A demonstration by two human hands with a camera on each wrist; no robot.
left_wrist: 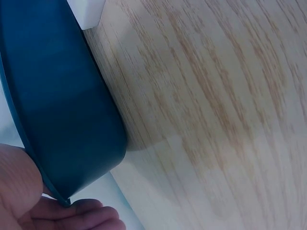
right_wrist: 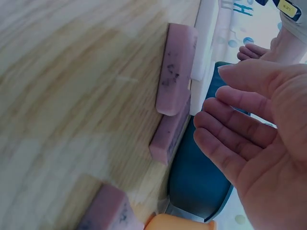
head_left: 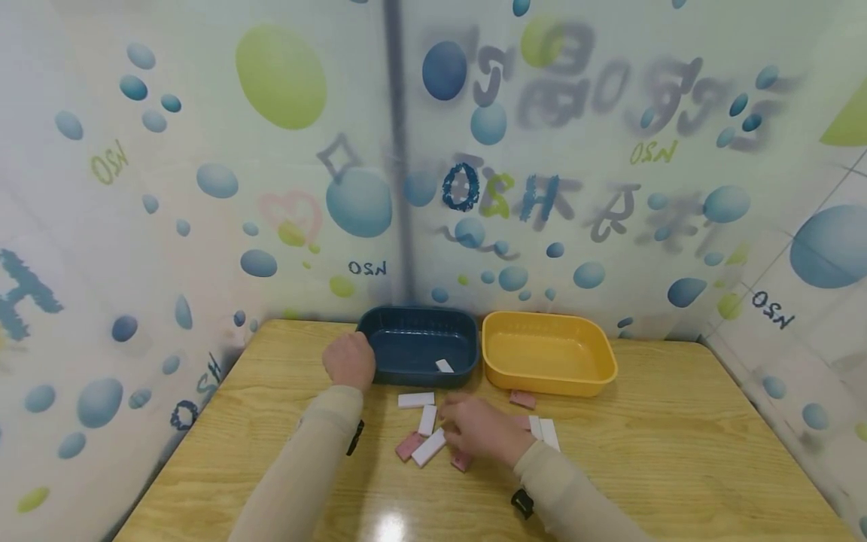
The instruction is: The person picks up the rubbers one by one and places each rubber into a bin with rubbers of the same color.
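At the left end of the dark blue plastic tray (head_left: 406,376), my left hand (head_left: 349,361) grips the rim between thumb and fingers, as the left wrist view shows. One white eraser (head_left: 443,366) lies inside that tray. My right hand (head_left: 477,429) hovers over the scattered erasers with fingers loosely bent and nothing held. Around it on the table are white erasers (head_left: 429,447) and pink erasers (head_left: 409,446). In the right wrist view, a smudged pink eraser (right_wrist: 175,67) lies beside the open palm, near white blocks (right_wrist: 204,43).
A yellow tray (head_left: 549,384) stands right of the blue one, with a pink eraser (head_left: 522,399) in front of it. More white erasers (head_left: 549,434) lie right of my right hand. A patterned curtain (head_left: 433,248) hangs behind the wooden table (head_left: 677,452).
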